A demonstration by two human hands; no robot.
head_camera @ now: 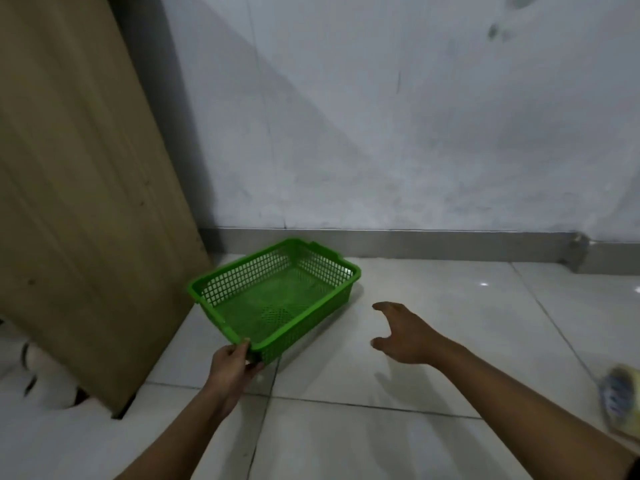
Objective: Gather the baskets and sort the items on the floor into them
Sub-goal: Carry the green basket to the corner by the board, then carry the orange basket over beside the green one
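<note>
A green plastic mesh basket sits on the white tiled floor near the wall, with nothing in it. My left hand grips its near corner, thumb over the rim and fingers under it. To the right of the basket, my right hand hovers over the floor with fingers spread, holding nothing. A yellow and blue packet lies on the floor at the right edge, partly cut off.
A tall brown wooden panel leans on the left, close beside the basket. White objects lie at its foot, partly hidden. A grey wall with a metal skirting strip runs behind the basket.
</note>
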